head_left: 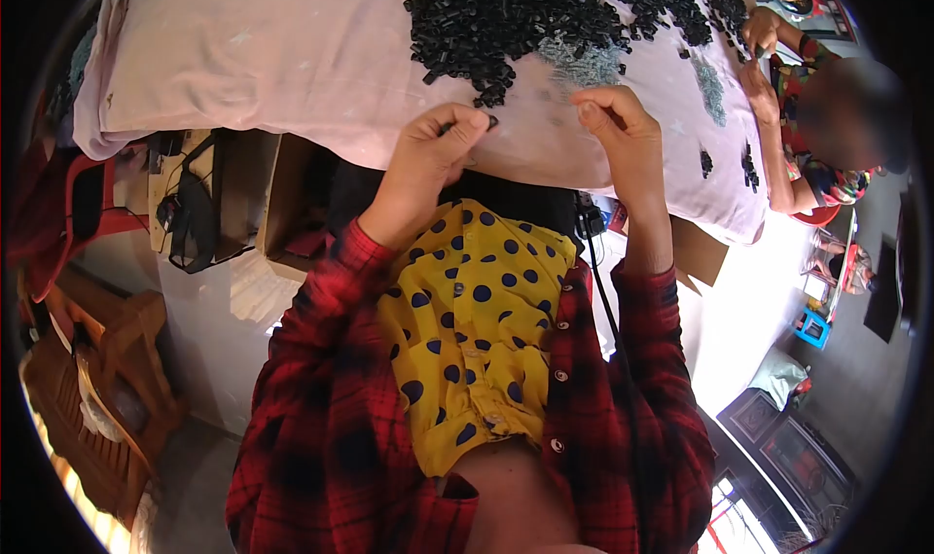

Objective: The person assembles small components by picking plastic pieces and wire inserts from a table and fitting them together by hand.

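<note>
My left hand (pixel 435 155) is closed in a pinch on a small black plastic piece (pixel 492 122), whose end sticks out past the thumb and forefinger. It is over the front edge of a pink cloth (pixel 321 77), just below a large heap of similar black pieces (pixel 477 29). My right hand (pixel 625 131) is held a little apart to the right, thumb and forefinger brought together. Whatever may be between those fingertips is too small or blurred to name. Close above it lies a pile of small grey-green pieces (pixel 584 61).
Across the cloth at right, another person's hands (pixel 762 58) work near a second grey-green pile (pixel 710 92). Small clusters of black pieces (pixel 750 167) lie near that end. Below the cloth are an open cardboard box (pixel 282 204) and a black strap (pixel 195 209). A wooden chair (pixel 97 379) stands left.
</note>
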Demonstrator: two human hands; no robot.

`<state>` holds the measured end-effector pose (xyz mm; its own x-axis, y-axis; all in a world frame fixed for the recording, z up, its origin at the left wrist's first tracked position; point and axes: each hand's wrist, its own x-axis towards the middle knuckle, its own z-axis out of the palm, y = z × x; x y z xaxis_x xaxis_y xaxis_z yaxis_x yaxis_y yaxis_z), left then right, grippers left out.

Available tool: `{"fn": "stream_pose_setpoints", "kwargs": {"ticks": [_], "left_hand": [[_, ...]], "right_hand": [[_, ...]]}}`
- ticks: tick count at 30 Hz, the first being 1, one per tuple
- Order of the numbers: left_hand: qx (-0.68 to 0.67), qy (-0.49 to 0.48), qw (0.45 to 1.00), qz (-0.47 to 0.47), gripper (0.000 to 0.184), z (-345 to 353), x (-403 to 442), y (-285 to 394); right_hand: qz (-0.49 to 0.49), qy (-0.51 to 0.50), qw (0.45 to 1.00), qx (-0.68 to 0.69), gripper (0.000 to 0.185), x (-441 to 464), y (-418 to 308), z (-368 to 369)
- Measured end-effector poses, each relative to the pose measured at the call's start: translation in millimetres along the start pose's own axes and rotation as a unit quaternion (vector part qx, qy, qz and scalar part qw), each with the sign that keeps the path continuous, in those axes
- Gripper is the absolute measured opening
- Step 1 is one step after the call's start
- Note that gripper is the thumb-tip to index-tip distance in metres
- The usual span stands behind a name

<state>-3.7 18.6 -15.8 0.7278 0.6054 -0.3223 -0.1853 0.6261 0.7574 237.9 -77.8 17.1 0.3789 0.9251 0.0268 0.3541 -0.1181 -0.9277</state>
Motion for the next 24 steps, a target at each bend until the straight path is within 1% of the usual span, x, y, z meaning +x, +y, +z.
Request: {"fn": "stream_pose_setpoints", "kwargs": {"ticks": [1, 2, 4, 8, 10, 17, 19, 21, 23, 24], "left_hand": [[-0.043, -0.024, 0.998, -0.033, 0.021, -1, -1, -5], [-0.043, -0.021, 0.998, -0.032, 0.021, 3, -2, -8], [-0.136, -0.028, 0.986, -0.089, 0.025, 9, -6, -13], [-0.182, -0.041, 0.976, -0.113, 0.027, 9, -5, -14], [-0.169, -0.046, 0.979, -0.103, 0.026, 9, -5, -14], [-0.160, -0.035, 0.984, -0.072, 0.021, 16, -8, -12], [-0.159, -0.035, 0.984, -0.066, 0.021, 15, -7, -16], [-0.159, -0.034, 0.985, -0.061, 0.021, 12, -6, -18], [-0.152, -0.056, 0.985, -0.052, 0.023, 10, -6, -19], [-0.153, -0.055, 0.985, -0.052, 0.023, 9, -5, -20]], "right_hand": [[-0.022, -0.001, 1.000, 0.011, 0.013, -3, -3, 4], [-0.023, -0.004, 1.000, 0.013, 0.013, -6, -6, 7], [0.050, -0.030, 0.998, 0.038, 0.015, -12, -12, 13], [0.018, -0.069, 0.997, 0.033, 0.014, -19, -25, 24], [-0.033, -0.074, 0.997, 0.010, 0.015, -21, -36, 29], [-0.091, -0.064, 0.994, 0.009, 0.014, -20, -42, 42], [-0.125, -0.072, 0.988, -0.047, 0.014, -20, -42, 43], [-0.133, -0.076, 0.987, -0.041, 0.013, -20, -47, 45], [-0.140, -0.079, 0.986, -0.034, 0.012, -21, -47, 46], [-0.116, -0.073, 0.990, -0.032, 0.014, -21, -43, 44]]}}
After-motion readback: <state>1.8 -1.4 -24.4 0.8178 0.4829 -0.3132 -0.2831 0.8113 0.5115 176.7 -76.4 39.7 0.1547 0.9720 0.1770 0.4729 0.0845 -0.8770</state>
